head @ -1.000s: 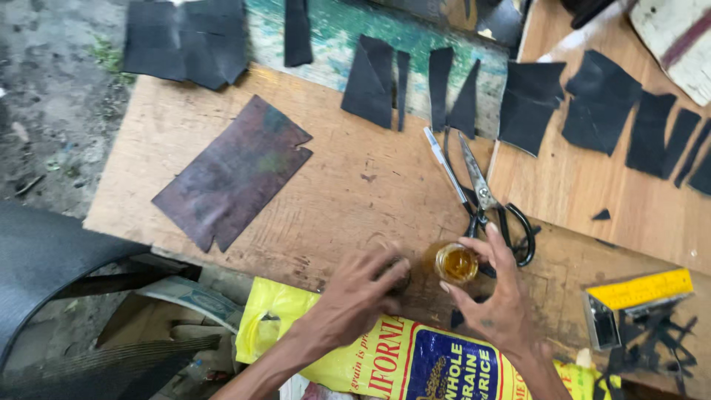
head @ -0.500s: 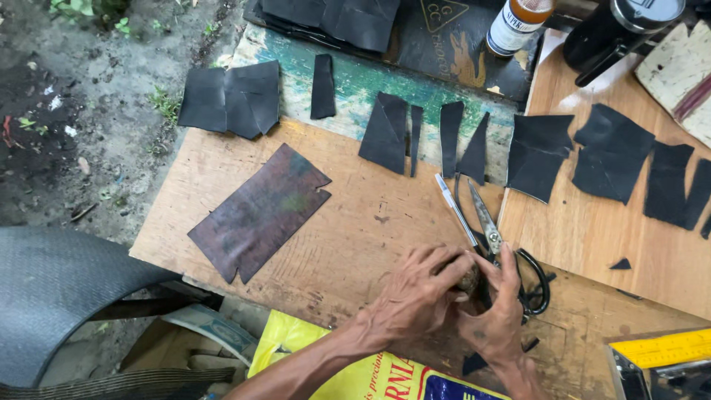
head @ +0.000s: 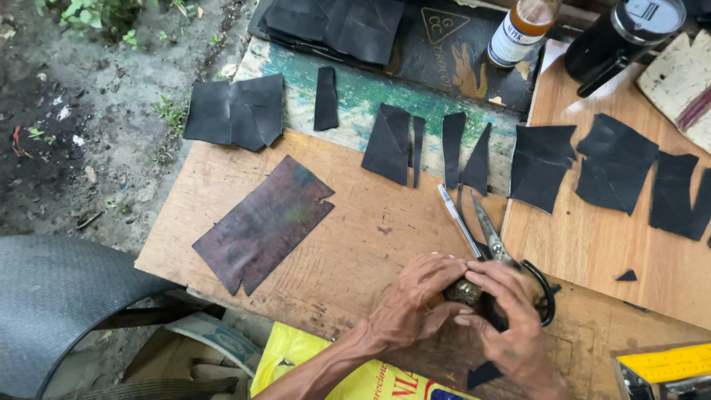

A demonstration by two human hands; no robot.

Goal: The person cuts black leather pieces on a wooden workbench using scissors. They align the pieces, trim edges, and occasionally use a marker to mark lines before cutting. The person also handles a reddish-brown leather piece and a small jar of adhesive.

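Gripping small jar (head: 465, 291) with both hands, left hand (head: 412, 305) and right hand (head: 509, 318), beside scissors (head: 495, 248); my lid work unfinished, rubber patches (head: 615, 161) cut

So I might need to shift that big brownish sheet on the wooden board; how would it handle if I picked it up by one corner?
The brownish sheet lies dead flat with thin notched edges, so it would probably droop, not stay stiff. It looks light for its area. Its dull, mottled surface suggests decent grip, and flat on the board it won't roll.

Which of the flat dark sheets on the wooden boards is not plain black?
The large rectangular sheet lying alone at the left of the board: it is mottled purplish-brown, while the other cut pieces are plain black.
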